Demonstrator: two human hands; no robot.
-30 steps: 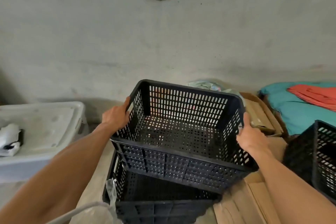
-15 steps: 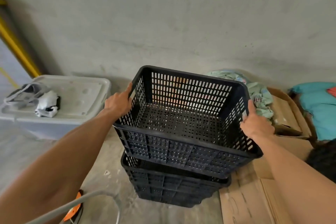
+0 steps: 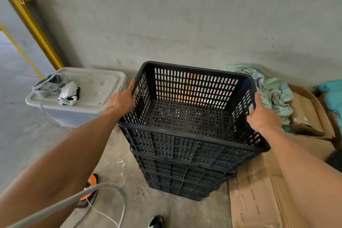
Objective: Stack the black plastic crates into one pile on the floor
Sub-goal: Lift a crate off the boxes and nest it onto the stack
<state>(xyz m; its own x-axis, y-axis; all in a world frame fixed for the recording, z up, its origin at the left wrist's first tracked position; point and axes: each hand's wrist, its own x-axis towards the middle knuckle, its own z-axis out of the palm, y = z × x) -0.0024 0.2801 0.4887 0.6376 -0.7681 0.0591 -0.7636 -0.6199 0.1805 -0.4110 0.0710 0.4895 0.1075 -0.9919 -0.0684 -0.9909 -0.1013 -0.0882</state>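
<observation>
A black slotted plastic crate (image 3: 187,116) sits level on top of a pile of black crates (image 3: 185,177) on the concrete floor, in the middle of the head view. My left hand (image 3: 122,100) grips the top crate's left rim. My right hand (image 3: 262,116) grips its right rim. The crate is empty inside. At least two crates show beneath it, nested closely; their far sides are hidden.
A grey lidded tub (image 3: 81,98) with cables and a white object stands to the left. Flattened cardboard (image 3: 259,198) and an open box (image 3: 307,114) lie to the right, with pale green cloth (image 3: 270,87) behind. A grey hose (image 3: 74,201) and a shoe tip (image 3: 156,221) are near my feet.
The top crate has come down from a tilted position above the pile and now rests squarely nested on it. Both hands stayed on its rims. My view shifted left and downward.
</observation>
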